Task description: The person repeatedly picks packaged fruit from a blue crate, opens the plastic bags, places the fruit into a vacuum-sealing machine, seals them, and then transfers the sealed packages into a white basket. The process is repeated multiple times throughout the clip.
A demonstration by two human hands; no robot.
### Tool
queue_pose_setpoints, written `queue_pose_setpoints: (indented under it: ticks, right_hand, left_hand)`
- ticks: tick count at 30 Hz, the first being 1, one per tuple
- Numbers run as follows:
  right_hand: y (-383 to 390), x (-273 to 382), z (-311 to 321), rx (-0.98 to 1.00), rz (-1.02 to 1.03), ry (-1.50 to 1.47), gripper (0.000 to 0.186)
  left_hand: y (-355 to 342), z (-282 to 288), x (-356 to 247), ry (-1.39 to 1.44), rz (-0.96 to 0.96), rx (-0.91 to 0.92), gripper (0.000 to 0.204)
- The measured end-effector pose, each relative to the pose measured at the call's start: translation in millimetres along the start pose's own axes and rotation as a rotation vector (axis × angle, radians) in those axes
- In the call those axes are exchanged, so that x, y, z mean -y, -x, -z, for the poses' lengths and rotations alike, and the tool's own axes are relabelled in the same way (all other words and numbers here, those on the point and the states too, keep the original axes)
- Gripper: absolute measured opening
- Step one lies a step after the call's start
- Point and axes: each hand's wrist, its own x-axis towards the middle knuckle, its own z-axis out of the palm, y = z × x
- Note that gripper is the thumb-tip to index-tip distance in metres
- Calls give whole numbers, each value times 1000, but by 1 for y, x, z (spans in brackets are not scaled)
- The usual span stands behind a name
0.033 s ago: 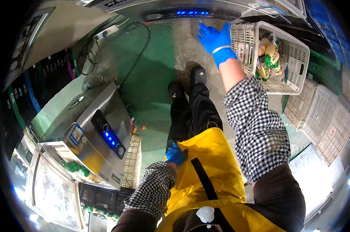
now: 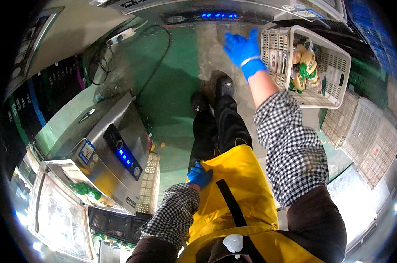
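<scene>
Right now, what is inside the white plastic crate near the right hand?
The white crate holds bagged vegetables, pale yellow with green parts. The right hand reaches beside its rim. What lies under the bags is covered.

The right hand (image 2: pixel 241 49) reaches beside the white slatted plastic crate (image 2: pixel 325 94) of bagged vegetables (image 2: pixel 304 65); the steel machine (image 2: pixel 108 160) stands left; the left hand (image 2: pixel 199 174) rests on the yellow apron (image 2: pixel 238 193).
</scene>
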Motion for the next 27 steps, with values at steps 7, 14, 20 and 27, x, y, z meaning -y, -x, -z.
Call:
queue_pose_setpoints:
  ticks: [7, 14, 20, 27]
  right_hand:
    - [184, -126, 6, 191, -70, 1218, 55]
    - [303, -46, -47, 549, -498, 1671, 62]
    - [266, 29, 3, 555, -450, 1412, 69]
    - [276, 9, 127, 406, -394, 1052, 48]
  left_hand:
    - [25, 28, -16, 138, 36, -22, 72]
    - [34, 83, -13, 104, -104, -225, 50]
    - [59, 173, -18, 123, -267, -754, 41]
    - [147, 179, -53, 379, -235, -648, 47]
